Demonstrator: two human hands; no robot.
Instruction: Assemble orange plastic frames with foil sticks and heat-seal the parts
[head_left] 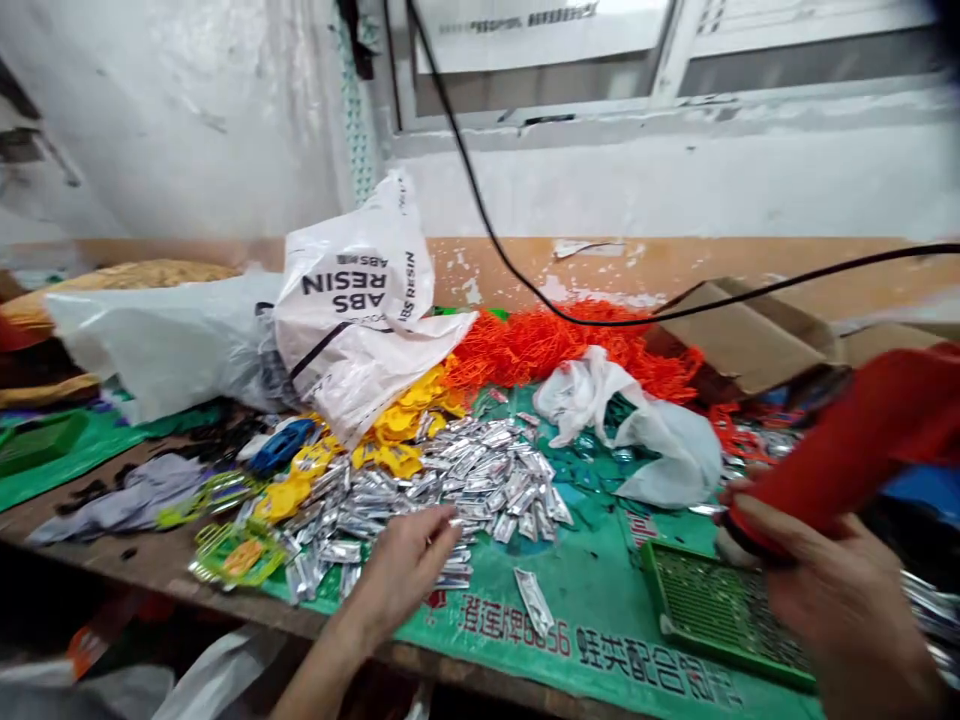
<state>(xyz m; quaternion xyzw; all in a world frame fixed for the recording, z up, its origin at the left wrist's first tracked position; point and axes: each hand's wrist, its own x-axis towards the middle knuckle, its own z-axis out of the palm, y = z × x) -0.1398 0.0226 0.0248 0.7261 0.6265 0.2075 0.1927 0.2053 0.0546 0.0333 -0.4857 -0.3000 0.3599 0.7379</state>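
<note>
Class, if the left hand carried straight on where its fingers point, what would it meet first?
Most likely the silver packets heaped just ahead of the left hand, though depth is unclear from this single view.

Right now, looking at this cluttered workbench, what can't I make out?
All in the head view:
Left hand: its own back hides the palm, so I cannot tell whether it holds anything.
Red cylindrical tool: blurred, its far end cut off by the right edge.
Green tray: partly hidden by the right hand.
Silver packets: print too small to read.
ABS resin bag: its opaque plastic hides any contents.
</note>
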